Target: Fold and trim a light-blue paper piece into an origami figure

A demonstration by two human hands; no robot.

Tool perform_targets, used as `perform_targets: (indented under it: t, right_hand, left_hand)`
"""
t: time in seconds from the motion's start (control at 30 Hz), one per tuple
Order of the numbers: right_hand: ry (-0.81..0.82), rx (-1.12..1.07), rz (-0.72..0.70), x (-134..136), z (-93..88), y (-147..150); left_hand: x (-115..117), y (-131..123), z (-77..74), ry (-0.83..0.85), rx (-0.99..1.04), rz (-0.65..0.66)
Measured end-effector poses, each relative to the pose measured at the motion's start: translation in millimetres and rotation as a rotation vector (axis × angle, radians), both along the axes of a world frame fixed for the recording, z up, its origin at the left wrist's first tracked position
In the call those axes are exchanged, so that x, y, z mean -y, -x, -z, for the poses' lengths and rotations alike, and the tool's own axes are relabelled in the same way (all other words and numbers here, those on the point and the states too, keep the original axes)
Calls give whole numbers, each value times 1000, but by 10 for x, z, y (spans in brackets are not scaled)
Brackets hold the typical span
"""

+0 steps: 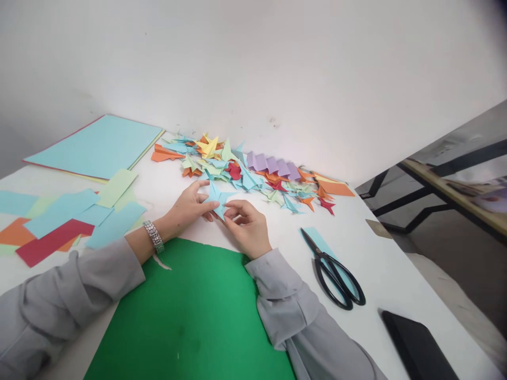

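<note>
A light blue folded paper star [216,196] with pointed arms is held up between both hands, above the table just past the green sheet [190,311]. My left hand [189,207], with a metal watch at the wrist, pinches it from the left, thumb on its front. From the right, my right hand [249,226] grips its lower right edge between thumb and fingers. Part of the star is hidden behind the fingers. Beyond the hands lies a heap of small folded paper pieces [249,180] in many colours, some of them star-like.
Black-handled scissors [336,274] lie on a light blue paper strip [320,240] at the right. Nearer the front right is a black phone-like slab [415,343]. Loose coloured rectangles [71,208] spread at the left, with large stacked sheets [97,145] behind. A white wall [253,68] borders the table's back.
</note>
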State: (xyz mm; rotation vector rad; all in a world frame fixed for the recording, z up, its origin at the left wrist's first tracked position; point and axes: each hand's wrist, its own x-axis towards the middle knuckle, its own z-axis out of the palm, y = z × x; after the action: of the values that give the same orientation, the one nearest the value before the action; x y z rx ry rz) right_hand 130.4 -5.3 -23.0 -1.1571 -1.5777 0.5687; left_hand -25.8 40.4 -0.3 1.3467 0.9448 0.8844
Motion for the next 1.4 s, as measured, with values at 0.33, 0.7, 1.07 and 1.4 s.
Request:
perform_targets:
  t: [0.33, 0.7, 1.07, 1.4]
  right_hand:
    - [4, -25, 51, -3, -43, 14]
    - [22, -178, 75, -29, -39, -11]
    - [123, -247, 87, -29, -45, -15]
    - [219, -248, 79, -36, -42, -18]
  left_hand:
    - [-20, 6, -14, 49, 188, 31]
    - [-41, 32, 44, 1, 66, 56]
    - [-2, 17, -2, -48, -40, -56]
    - [-20, 38, 44, -95, -52, -63]
